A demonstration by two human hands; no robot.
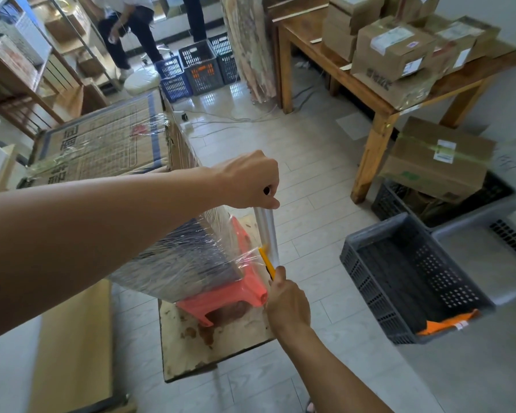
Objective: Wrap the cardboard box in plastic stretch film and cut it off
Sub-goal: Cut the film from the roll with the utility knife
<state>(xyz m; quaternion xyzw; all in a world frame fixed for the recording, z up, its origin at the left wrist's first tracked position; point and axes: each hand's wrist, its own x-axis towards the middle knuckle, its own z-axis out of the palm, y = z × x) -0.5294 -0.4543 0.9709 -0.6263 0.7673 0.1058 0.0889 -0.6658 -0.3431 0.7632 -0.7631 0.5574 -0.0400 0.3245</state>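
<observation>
Cardboard sheet (72, 338): flat on floor, 8 o'clock of view, by the box's near-left corner.
Cardboard box (102, 144): large, printed top w/ blue border, runs from 10 o'clock twd centre; near end rests on the stool.
Stretch film (185, 257): clear, wrinkled, covers box's near side; loose strands over top rt corner; one web runs from the box's lower side twd 3 o'clock to the roll.
Blue crates (176, 81): stacked w/ dark crates on floor, 12 o'clock, well apart from the box.
Board (215, 347): stained wooden panel on floor under the stool, 6 o'clock.
Stool (239, 287): pink plastic, under the box's near end, partly seen thru film.
Left hand (251, 180): fist curled tight round top end of the roll, knuckles up.
Film roll (267, 228): upright, just beside the box's near rt corner, at its 3 o'clock.
Cutter (267, 262): yellow, tip up at 11 o'clock, touching the film web beside the roll's lower end.
Right hand (286, 299): fingers clamped on the cutter's lower end, at 6 o'clock of the roll.
Table (370, 93): wooden, 2 o'clock, carries taped parcels.
Grey crate (370, 281): perforated, 4 o'clock; orange item in near corner.
Parcel (438, 159): taped carton on a black crate, 3 o'clock.
</observation>
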